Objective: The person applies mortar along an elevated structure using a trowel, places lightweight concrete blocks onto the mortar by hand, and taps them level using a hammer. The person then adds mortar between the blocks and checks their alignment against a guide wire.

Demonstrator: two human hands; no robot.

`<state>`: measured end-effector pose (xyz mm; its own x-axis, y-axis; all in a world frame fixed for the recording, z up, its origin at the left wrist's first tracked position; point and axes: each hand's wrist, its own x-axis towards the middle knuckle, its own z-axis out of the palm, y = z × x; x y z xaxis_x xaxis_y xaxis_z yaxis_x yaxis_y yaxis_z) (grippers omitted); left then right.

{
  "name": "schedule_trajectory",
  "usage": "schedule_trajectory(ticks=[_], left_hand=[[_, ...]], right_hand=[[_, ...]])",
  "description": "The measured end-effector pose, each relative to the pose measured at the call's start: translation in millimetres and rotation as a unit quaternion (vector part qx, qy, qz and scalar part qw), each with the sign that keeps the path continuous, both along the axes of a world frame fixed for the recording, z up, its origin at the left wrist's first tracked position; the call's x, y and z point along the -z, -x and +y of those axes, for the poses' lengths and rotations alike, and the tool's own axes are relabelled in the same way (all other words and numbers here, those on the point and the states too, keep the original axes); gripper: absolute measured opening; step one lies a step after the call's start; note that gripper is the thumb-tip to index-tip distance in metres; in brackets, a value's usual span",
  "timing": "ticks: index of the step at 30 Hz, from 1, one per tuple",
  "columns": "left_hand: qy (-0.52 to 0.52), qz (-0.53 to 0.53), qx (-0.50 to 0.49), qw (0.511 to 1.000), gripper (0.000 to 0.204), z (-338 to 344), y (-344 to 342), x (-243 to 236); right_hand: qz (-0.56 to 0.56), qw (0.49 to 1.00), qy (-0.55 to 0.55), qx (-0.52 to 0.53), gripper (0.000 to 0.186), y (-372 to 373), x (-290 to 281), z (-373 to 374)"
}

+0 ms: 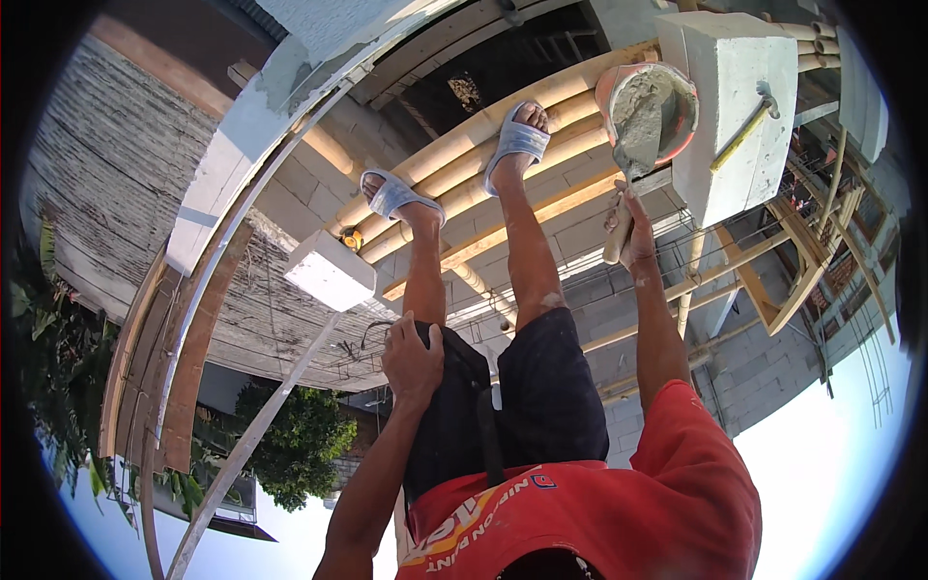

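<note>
In my right hand is the handle of a trowel, fingers closed round it. The trowel's grey, mortar-coated blade reaches over the near rim into a reddish bucket. Wet grey mortar fills part of that bucket. My left hand rests on my left knee at the hem of the dark shorts, holding nothing. Its fingers lie over the knee and are partly seen.
My sandalled feet stand on bamboo poles high above ground. A claw hammer lies on a large white block right of the bucket. A smaller white block and a yellow-black tape measure sit left. Thin steel rods stick out at right.
</note>
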<state>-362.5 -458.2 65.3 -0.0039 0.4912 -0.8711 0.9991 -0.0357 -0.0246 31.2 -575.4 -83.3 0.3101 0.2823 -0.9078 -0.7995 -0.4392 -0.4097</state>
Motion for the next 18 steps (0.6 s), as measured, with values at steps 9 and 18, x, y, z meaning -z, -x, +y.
schedule_trajectory(ticks=[9, 18], left_hand=[[0.028, 0.020, -0.044, 0.998, 0.056, -2, 19, -3], [0.000, -0.012, -0.097, 0.995, 0.056, -16, 47, -3]], right_hand=[[0.091, 0.975, -0.114, -0.170, 0.048, 65, -18, 77], [-0.146, 0.843, -0.291, -0.428, 0.039, 236, 16, 245]])
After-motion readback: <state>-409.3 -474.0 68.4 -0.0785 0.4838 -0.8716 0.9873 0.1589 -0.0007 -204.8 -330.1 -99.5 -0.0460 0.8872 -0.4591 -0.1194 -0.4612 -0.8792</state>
